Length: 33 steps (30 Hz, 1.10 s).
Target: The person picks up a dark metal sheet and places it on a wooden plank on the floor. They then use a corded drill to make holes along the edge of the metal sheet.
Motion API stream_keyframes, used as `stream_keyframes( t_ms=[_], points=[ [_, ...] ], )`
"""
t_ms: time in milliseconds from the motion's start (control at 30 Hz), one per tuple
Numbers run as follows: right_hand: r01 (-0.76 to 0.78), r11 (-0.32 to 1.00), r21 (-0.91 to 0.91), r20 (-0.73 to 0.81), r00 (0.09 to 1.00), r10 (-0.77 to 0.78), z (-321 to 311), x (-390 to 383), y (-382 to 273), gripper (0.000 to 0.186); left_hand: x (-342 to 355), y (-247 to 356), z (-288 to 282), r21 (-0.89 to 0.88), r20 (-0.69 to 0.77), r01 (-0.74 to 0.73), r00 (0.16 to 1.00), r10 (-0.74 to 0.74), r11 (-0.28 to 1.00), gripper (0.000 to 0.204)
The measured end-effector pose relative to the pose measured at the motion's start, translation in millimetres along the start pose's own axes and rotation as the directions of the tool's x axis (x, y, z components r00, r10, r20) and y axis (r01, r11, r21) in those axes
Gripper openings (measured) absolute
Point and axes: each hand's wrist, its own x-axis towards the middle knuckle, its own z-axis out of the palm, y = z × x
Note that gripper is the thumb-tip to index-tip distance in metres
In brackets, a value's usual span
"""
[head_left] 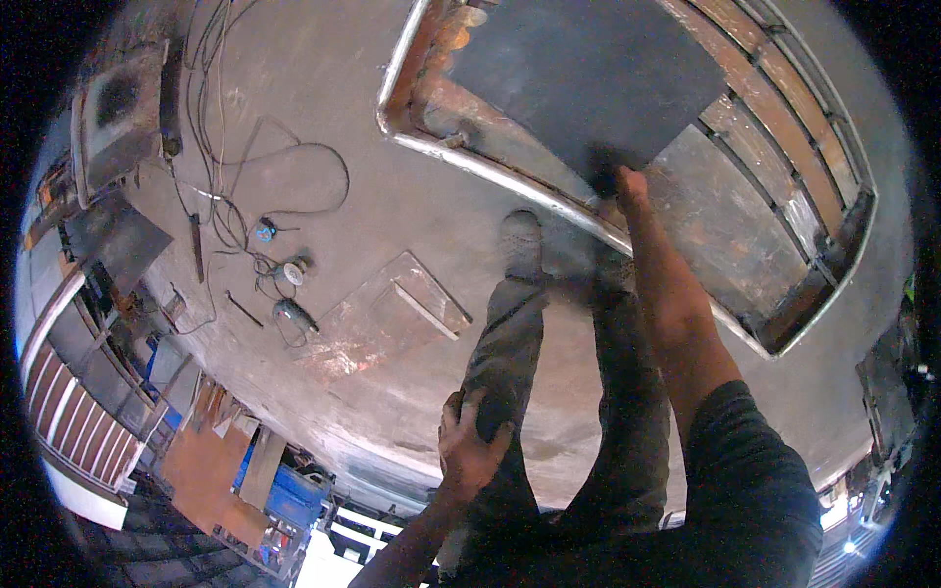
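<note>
My right hand (630, 188) is closed at the near corner of a dark flat sheet (578, 69), with a blurred dark shadow around its fingertips. The sheet lies tilted across a large rounded metal frame (447, 141) with bare plates and curved ribs inside, at the upper right. My left hand (473, 441) rests on my left trouser leg near the knee, its fingers apart. My left boot (521, 245) stands on the floor just outside the frame's near rail.
Looped cables (294, 149), a power tool (292, 316), a white round object (294, 272) and a flat plate with a bar (431, 279) lie on the floor (314, 59) at left. Scrap sheets (201, 461), blue items and metal railings crowd the lower left edge.
</note>
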Motion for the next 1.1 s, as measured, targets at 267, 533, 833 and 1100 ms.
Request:
stream_keyframes(
  t_ms=[267, 533, 833, 1100],
  points=[
    [0.075, 0.837, -0.542, 0.039, 0.997, -0.064, 29.8, 21.2, -4.8, 0.038, 9.1, 4.9, -6.1, 0.018, 0.031, 0.007, 1.0, -0.008, 1.0, 0.066],
    [-0.352, 0.925, -0.142, -0.324, 0.9, 0.292, 33.4, 18.2, -54.0, 0.055, 11.7, -5.8, -2.9, 0.071, 0.024, -0.047, 0.999, 0.046, 0.996, 0.071],
    [-0.191, 0.753, -0.629, -0.083, 0.98, 0.179, -16.1, -11.0, -113.1, 0.043, 15.3, -14.6, -6.7, 0.037, 0.031, -0.019, 0.999, 0.018, 0.999, 0.069],
    [-0.196, 0.924, -0.328, -0.063, 0.981, 0.185, -6.7, 34.6, -20.2, 0.041, 21.4, -11.5, -16.0, 0.022, 0.034, -0.041, 0.999, 0.04, 0.999, 0.067]
  ],
)
